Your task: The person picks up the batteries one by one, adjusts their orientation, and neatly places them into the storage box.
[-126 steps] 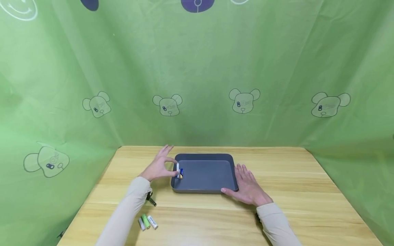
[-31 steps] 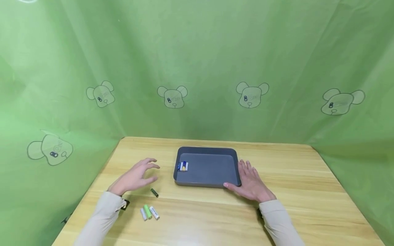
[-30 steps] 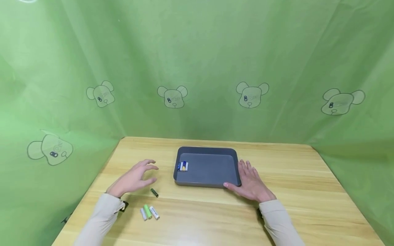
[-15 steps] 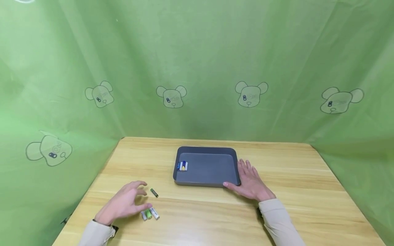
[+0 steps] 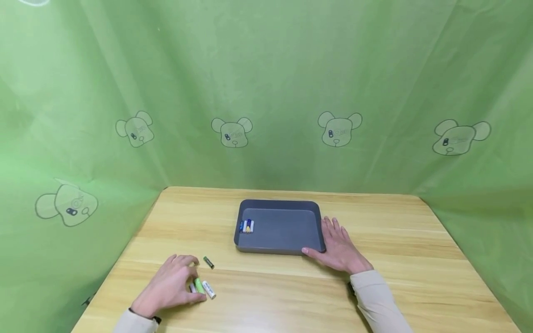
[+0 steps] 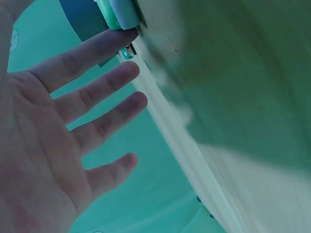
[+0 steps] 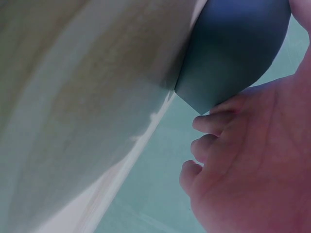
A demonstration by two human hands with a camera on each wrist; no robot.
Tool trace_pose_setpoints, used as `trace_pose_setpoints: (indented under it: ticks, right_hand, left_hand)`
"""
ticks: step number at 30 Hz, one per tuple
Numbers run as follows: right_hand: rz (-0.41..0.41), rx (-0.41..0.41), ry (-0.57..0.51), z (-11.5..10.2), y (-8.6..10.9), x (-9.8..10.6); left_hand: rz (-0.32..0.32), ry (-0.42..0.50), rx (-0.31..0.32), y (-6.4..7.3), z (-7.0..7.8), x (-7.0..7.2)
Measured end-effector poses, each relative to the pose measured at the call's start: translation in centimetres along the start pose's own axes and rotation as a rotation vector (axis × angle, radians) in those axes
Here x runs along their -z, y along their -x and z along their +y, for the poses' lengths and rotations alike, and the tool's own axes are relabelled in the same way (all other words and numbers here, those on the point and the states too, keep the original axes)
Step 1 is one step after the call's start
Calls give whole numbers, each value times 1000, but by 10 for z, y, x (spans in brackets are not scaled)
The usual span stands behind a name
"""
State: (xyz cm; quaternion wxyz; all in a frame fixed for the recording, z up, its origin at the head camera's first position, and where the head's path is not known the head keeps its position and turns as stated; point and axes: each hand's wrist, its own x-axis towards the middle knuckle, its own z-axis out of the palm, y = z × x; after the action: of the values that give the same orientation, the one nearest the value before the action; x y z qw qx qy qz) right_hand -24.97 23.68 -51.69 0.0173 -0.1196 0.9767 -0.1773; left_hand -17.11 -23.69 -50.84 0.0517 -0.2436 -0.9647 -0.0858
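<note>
In the head view my left hand (image 5: 168,284) is over a small group of batteries on the table. Its thumb and index finger stand around a green battery (image 5: 199,285), with no firm grip visible. Close beside that lie a greyish battery (image 5: 192,287), partly covered by the hand, and a white battery (image 5: 209,290). A dark green battery (image 5: 208,262) lies apart, farther back. In the left wrist view the index fingertip meets a battery end (image 6: 125,14); the other fingers are spread. My right hand (image 5: 339,247) rests against the right side of a grey tray (image 5: 283,231), thumb at its front corner.
Inside the tray, several batteries (image 5: 247,226) lie side by side along the left wall, blue and white ones among them. The wooden table (image 5: 395,277) is bordered by a green curtain (image 5: 275,162) with bear-head prints at the back and sides.
My left hand has left the tray, where it held a white battery, and come down to the loose batteries. That white battery now lies in the tray's row. The right hand keeps its place.
</note>
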Motion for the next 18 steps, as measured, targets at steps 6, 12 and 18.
trace_pose_setpoints:
  ticks: [6, 12, 18]
  right_hand:
    - [8, 0, 2, 0, 0, 0]
    - [14, 1, 5, 1, 1, -1]
    - [23, 5, 2, 1, 1, -2]
  left_hand:
    - [5, -14, -13, 0, 1, -2]
    - [13, 24, -21, -1, -5, 1]
    - [51, 57, -22, -12, -10, 10]
